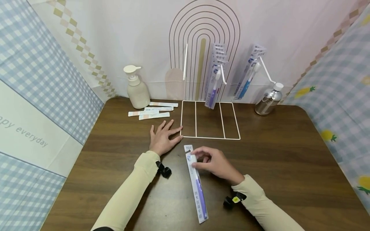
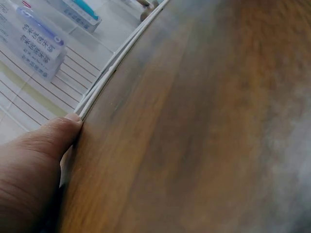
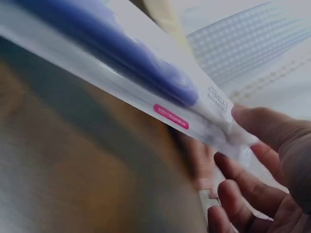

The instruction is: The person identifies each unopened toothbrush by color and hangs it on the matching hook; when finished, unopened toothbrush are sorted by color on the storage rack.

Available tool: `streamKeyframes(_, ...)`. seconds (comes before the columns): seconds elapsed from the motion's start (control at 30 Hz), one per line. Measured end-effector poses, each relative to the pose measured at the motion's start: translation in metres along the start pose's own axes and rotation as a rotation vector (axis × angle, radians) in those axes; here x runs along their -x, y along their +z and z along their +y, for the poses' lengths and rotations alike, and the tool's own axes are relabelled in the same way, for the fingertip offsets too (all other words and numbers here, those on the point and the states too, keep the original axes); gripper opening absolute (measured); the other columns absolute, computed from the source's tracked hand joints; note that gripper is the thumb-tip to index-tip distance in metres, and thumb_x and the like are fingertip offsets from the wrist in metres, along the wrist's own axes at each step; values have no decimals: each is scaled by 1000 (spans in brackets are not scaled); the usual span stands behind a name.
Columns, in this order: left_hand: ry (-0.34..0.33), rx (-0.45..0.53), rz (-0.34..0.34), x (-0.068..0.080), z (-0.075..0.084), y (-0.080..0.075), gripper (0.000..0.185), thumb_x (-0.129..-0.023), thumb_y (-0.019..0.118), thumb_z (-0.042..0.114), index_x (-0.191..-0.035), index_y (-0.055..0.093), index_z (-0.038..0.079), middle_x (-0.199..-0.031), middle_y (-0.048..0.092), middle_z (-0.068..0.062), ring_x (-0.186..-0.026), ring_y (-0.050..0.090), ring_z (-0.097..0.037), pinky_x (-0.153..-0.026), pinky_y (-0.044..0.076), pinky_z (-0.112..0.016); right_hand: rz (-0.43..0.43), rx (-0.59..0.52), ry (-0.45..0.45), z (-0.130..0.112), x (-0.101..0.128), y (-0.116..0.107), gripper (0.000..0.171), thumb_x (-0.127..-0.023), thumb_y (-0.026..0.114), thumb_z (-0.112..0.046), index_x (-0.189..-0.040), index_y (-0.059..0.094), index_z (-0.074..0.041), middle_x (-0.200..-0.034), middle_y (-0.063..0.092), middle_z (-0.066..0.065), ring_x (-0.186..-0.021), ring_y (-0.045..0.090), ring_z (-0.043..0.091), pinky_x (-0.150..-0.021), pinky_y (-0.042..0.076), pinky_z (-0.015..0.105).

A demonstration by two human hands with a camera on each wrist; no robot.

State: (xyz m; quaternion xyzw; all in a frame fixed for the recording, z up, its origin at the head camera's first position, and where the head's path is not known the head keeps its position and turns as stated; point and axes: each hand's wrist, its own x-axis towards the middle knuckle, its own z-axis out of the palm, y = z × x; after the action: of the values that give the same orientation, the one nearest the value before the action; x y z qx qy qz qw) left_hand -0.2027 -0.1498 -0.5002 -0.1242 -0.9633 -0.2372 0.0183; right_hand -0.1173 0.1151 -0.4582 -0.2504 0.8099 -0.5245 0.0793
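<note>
Between thumb and fingers my right hand (image 1: 215,162) pinches a packaged purple toothbrush (image 1: 199,192) near its head end. The pack's hanging-hole end points toward the rack, and in the right wrist view the purple handle (image 3: 146,63) slants across through clear plastic. My left hand (image 1: 163,138) lies on the table with fingers spread, its thumb and forefinger at the front left corner of a white wire rack (image 1: 210,138). In the left wrist view the thumb (image 2: 53,136) touches the rack's wire. Several packaged purple toothbrushes (image 1: 212,86) hang on the rack's middle hook.
Packaged blue toothbrushes (image 1: 245,83) hang on the right hook; the left hook (image 1: 185,62) is bare. A cream pump bottle (image 1: 138,93) stands at the back left beside several flat slim packets (image 1: 154,116). A silver bottle (image 1: 267,102) with a white cap stands right of the rack.
</note>
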Motion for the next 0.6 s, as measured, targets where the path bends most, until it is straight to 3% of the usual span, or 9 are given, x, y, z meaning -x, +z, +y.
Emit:
streamKeyframes(0.13,-1,6,-3,0,0,0,52,-101,61,63,-150,58,47,-171,33,3,-161,20,-27,-123,-5,-68,121,101,-159,-21,-5,-26,37,-83,92,-12,-117,78,-12,-90,73,-3,-58,51,8,-50,43,22)
streamKeyframes(0.33,-4,10,1,1,1,-1,52,-100,62,63,-149,58,47,-171,33,3,-160,21,-27,-123,-6,-67,444,350,-466,-61,-22,-77,47,-74,95,-2,-117,78,-6,-94,74,4,-58,46,7,-52,39,18)
streamKeyframes(0.47,-8,5,-8,2,1,-2,52,-100,62,63,-150,58,47,-171,33,4,-161,20,-26,-124,-6,-67,625,389,-506,-80,-33,-101,46,-74,95,-2,-117,79,-7,-93,73,6,-56,43,9,-54,35,18)
streamKeyframes(0.6,-7,1,-10,2,2,-1,52,-100,62,63,-150,58,47,-171,33,4,-161,20,-26,-124,-5,-67,697,399,-484,-87,-41,-113,43,-77,95,-3,-117,81,-9,-88,69,5,-58,41,11,-57,32,19)
